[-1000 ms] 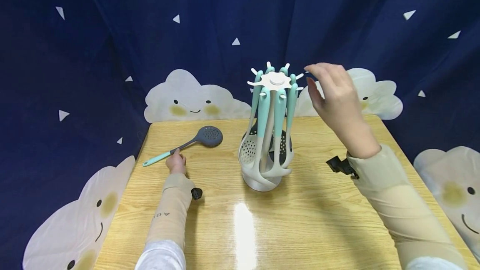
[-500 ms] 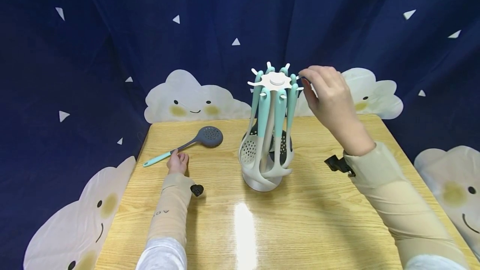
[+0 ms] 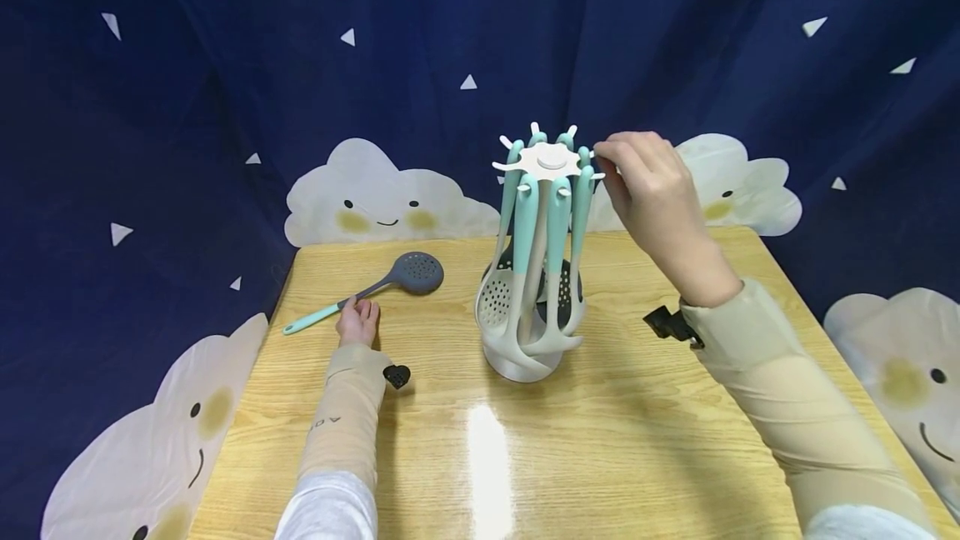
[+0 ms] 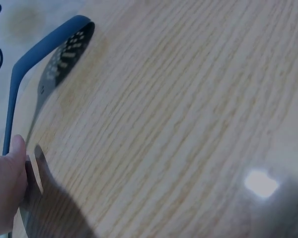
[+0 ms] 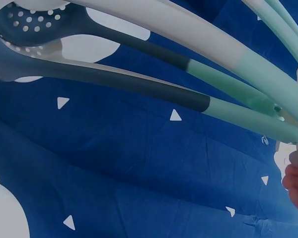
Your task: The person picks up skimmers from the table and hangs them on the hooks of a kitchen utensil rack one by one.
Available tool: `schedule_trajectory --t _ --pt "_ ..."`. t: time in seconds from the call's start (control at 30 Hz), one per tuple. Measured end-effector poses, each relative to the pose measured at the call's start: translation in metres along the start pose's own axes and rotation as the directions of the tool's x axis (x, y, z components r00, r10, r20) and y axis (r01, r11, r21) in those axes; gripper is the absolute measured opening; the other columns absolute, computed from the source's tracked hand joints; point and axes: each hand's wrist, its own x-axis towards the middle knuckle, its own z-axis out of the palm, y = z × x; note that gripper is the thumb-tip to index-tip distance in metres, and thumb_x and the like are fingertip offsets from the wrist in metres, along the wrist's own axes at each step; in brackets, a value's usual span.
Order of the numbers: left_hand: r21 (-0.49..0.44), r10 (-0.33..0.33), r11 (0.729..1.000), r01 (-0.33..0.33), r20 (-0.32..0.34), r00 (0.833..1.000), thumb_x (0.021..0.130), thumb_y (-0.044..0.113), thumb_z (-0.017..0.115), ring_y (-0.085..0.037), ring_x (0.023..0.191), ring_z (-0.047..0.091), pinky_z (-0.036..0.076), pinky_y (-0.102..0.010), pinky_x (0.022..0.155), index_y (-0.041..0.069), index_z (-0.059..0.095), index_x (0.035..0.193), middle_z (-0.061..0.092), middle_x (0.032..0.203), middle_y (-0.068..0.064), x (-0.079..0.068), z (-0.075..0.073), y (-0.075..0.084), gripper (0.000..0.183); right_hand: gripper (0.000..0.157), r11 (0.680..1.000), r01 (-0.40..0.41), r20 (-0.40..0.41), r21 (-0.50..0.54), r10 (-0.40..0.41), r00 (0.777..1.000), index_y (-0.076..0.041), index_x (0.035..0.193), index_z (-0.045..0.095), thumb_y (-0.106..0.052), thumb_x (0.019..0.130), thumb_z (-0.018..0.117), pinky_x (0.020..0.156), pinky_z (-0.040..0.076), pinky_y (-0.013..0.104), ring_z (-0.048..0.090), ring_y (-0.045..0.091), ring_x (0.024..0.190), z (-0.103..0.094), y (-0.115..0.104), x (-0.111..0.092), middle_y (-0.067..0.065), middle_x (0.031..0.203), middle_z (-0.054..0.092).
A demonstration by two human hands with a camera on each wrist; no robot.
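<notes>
My left hand (image 3: 357, 322) grips the shaft of a dark slotted skimmer (image 3: 417, 272) with a mint handle, at the table's left. In the left wrist view, thumb and fingers meet along the skimmer's shaft (image 4: 11, 111). A white utensil rack (image 3: 551, 158) with radiating hooks stands mid-table. From it hang several mint-handled utensils, among them a pale slotted turner (image 3: 496, 300). My right hand (image 3: 651, 190) pinches a hook on the rack's right side, thumb below and fingers above. Its fingertips (image 5: 297, 173) lie right beside the top of a hanging skimmer's mint handle (image 5: 256, 120) in the right wrist view.
A wooden table (image 3: 420, 440) carries everything. Behind it hangs a dark blue curtain (image 3: 420, 15) with white triangles and smiling clouds. The rack's round base (image 3: 522, 367) stands near the middle of the table.
My right hand has moved left onto the rack's hook, and its thumb and fingers have closed there. The left hand stays at the skimmer, its fingers shifted slightly.
</notes>
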Motion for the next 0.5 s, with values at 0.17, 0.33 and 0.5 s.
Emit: schedule_trajectory --t 0.17,0.33,0.5 --pt "-0.060 0.006 0.998 -0.005 0.023 1.000 0.086 0.013 0.062 -0.019 0.119 0.045 0.045 -0.035 0.092 0.008 0.041 0.101 0.040 0.126 -0.006 -0.016 0.012 -0.002 0.026 0.011 1.000 -0.002 0.001 0.000 0.002 1.000 0.006 0.092 0.059 0.011 0.082 0.056 0.066 0.044 0.041 0.054 0.034 0.078 0.000 -0.001 0.002 0.018 0.087 0.060" --pt "-0.034 0.007 0.999 -0.006 0.026 1.000 0.085 0.014 0.064 -0.018 0.117 0.047 0.045 -0.034 0.091 0.012 0.041 0.115 0.038 0.126 -0.004 -0.001 0.005 -0.003 0.038 0.013 1.000 -0.007 0.000 -0.002 0.007 1.000 0.006 0.091 0.059 0.012 0.081 0.057 0.068 0.046 0.042 0.054 0.034 0.078 0.000 -0.002 0.002 0.018 0.086 0.061" --pt "-0.045 0.003 0.999 -0.003 0.005 1.000 0.088 0.013 0.059 -0.016 0.125 0.039 0.041 -0.031 0.097 0.013 0.038 0.126 0.033 0.135 -0.002 -0.037 0.025 -0.006 0.044 0.013 1.000 -0.013 0.010 -0.001 0.013 1.000 0.006 0.092 0.059 0.013 0.081 0.057 0.068 0.046 0.042 0.054 0.034 0.078 -0.001 -0.002 0.002 0.019 0.087 0.061"
